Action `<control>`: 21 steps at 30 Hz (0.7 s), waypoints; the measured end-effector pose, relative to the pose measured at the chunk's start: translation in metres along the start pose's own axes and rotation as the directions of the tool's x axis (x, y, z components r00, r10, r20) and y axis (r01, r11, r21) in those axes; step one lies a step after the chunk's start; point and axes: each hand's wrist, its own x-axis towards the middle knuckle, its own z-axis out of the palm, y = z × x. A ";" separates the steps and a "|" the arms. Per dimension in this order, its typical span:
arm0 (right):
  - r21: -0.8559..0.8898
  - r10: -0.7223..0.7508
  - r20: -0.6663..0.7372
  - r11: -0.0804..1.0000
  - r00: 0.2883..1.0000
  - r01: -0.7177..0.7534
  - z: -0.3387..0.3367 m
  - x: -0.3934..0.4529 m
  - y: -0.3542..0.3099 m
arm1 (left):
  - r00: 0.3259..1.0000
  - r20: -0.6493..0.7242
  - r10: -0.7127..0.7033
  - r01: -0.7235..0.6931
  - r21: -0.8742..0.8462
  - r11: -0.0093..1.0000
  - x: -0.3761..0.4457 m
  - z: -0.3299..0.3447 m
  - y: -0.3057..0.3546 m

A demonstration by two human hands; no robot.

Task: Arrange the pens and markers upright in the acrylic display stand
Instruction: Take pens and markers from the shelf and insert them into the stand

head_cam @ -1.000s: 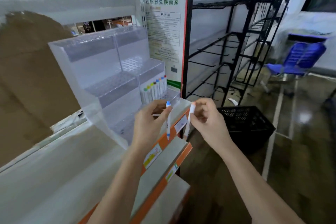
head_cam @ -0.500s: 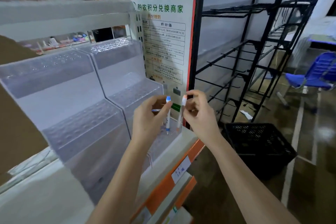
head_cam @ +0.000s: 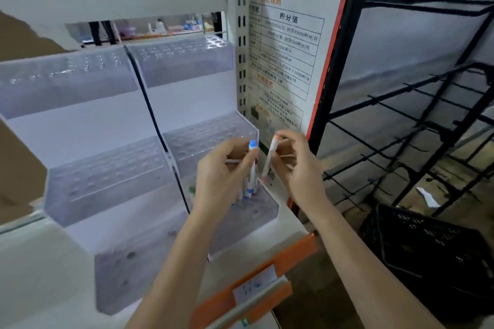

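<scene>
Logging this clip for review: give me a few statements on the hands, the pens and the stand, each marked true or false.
1. The left hand holds a blue-capped pen. True.
2. The right hand is empty. False: it pinches an orange-capped pen.
3. The acrylic stand sits on the floor. False: it sits on a white shelf.
4. A black crate is on the floor to the right. True.

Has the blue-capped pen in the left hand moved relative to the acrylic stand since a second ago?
Yes. The blue-capped pen, earlier out in front of the stand's lowest step, now sits over that step, beside the pens already there.
</scene>
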 end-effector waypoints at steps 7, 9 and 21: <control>0.128 -0.024 0.121 0.992 0.992 0.008 0.000 0.005 0.015 | 0.987 -0.154 -0.053 0.059 0.031 0.998 -0.008 0.008 0.001; 0.143 -0.052 0.169 0.989 0.984 0.028 0.001 0.003 0.017 | 0.980 -0.188 -0.066 0.074 0.036 0.997 -0.013 0.008 0.001; -0.149 -0.122 0.262 0.975 0.957 0.165 0.010 -0.013 0.034 | 0.971 -0.226 -0.082 0.101 0.073 0.992 -0.031 0.006 -0.004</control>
